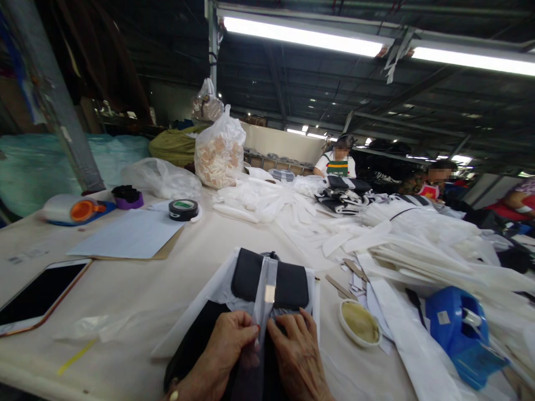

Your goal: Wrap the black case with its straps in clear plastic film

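Head view — white dish (pixel 360 323) and blue dispenser (pixel 462 331) flank the right hand (pixel 298 356).

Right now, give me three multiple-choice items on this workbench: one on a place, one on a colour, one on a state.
1. Where does the roll of black tape lie?
A. beside the clipboard's far corner
B. on the tablet
C. inside the blue dispenser

2. What colour is the tape dispenser at the right?
A. red
B. blue
C. green

3. What are the hands doing?
A. resting flat on bare table
B. lifting the tablet
C. pinching a clear strip over black fabric

Answers:
1 A: it sits at the clipboard corner, apart from the tablet.
2 B: its body is plainly blue.
3 C: left hand and right hand pinch the clear strip on the black fabric.
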### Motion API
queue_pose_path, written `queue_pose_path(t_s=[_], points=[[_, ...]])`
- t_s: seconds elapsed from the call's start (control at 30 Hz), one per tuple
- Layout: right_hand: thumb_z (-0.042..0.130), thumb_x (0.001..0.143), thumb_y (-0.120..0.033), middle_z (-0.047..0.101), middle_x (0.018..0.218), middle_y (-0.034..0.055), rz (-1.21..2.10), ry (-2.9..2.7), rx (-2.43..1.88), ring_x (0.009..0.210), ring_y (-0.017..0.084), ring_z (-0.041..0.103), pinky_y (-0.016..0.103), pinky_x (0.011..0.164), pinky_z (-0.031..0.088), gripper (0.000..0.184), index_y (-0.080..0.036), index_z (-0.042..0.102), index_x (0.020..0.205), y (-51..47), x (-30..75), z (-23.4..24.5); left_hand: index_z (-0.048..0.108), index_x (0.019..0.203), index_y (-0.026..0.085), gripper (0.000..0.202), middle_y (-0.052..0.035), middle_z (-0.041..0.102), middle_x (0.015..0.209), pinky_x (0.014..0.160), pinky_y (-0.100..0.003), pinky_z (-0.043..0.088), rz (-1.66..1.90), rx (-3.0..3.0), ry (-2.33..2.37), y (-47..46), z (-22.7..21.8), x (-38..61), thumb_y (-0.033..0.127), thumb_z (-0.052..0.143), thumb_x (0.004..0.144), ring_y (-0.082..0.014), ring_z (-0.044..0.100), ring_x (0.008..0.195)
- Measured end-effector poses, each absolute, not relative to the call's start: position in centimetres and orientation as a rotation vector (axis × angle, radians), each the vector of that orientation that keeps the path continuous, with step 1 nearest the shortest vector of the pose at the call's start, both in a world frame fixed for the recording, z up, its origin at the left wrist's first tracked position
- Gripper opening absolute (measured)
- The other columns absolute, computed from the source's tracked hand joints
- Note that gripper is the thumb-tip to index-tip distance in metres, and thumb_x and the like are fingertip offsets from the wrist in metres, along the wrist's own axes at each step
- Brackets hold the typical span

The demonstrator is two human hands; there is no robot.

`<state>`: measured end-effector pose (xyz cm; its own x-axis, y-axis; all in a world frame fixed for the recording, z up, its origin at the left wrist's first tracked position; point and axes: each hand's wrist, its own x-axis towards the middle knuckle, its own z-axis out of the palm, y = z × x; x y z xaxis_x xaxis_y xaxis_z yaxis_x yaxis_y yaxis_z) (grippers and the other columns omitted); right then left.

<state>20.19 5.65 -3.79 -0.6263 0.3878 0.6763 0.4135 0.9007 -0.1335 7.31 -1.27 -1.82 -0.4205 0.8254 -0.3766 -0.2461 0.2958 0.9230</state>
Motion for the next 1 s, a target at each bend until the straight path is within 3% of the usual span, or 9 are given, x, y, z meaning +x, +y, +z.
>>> queue_pose_path(t_s=[0.3, 0.6, 1.0], points=[[0.040, 0.085, -0.010, 0.060, 0.083, -0.0019, 0.107, -2.326, -0.539, 0.078, 0.016, 0.053, 0.038, 0.094, 0.027, 0.035, -0.029, 0.060, 0.106, 5.8, 20.4, -3.8, 0.043, 0.057, 0.020, 0.025, 0.0025, 0.053, 0.042, 0.031, -0.021, 0.034, 1.351, 0.490, 1.587, -0.7, -2.1, 8.1, 0.041, 0.054, 0.049, -0.0143, 0.050, 0.034], [0.043, 0.085, -0.010, 0.063, 0.087, -0.0021, 0.198, -2.364, -0.562, 0.081, 0.016, 0.056, 0.040, 0.094, 0.029, 0.037, -0.032, 0.059, 0.110, 6.0, 21.0, -3.8, 0.054, 0.087, 0.015, 0.039, 0.0003, 0.061, 0.062, 0.044, -0.018, 0.037, 1.382, 0.409, 1.331, -1.5, -0.5, 7.8, 0.038, 0.063, 0.056, -0.0120, 0.058, 0.050], [0.049, 0.083, -0.014, 0.066, 0.095, -0.0008, 0.291, -2.439, -0.520, 0.089, 0.017, 0.061, 0.043, 0.096, 0.032, 0.035, -0.030, 0.059, 0.112, 6.9, 21.8, -3.7, 0.055, 0.080, 0.015, 0.042, 0.0005, 0.058, 0.057, 0.039, -0.019, 0.033, 1.356, 0.364, 1.427, -0.4, -0.2, 8.2, 0.043, 0.062, 0.050, -0.0145, 0.057, 0.044]])
